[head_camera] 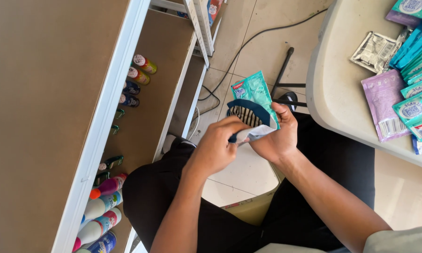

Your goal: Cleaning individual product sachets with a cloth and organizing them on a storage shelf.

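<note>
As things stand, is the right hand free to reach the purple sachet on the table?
Probably not right away. The right hand is occupied, pinching a teal packet together with the left hand. The purple sachet lies near the table edge on that side, with nothing between.

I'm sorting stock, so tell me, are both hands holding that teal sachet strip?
Yes, the left hand and right hand both grip the teal sachet strip above the person's lap.
</note>
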